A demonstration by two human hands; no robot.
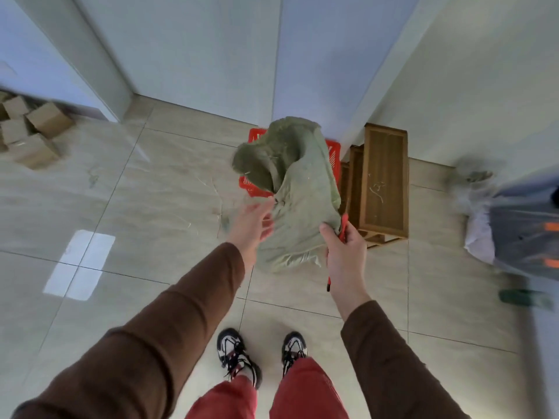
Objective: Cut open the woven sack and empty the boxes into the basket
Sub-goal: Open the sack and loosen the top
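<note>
Sack: green woven sack (pixel 302 189) held up over the red basket (pixel 332 158), hiding most of it.
Right hand (pixel 344 252): grips the sack's edge and a red cutter (pixel 343 228).
Left hand (pixel 252 228): fingers loose, touching the sack; blurred.
Nearby: wooden stool (pixel 384 179) beside the basket; cardboard boxes (pixel 30 131) far left.

Both arms were covered by long brown sleeves (pixel 187 313) of a soft, matte fabric, loose-fitting and creased along the forearm. Each cuff ended just short of the wrist, so the left hand (pixel 252 228) and the right hand (pixel 343 258) were bare, with no gloves, rings or watch visible. Below the sleeves, red trousers (pixel 305 391) covered both legs, their cloth slightly textured. Just beyond the trouser hems sat a pair of shoes (pixel 234 352), white with black panels, dark laces and small red accents, the left shoe's laces hanging loose.
</note>
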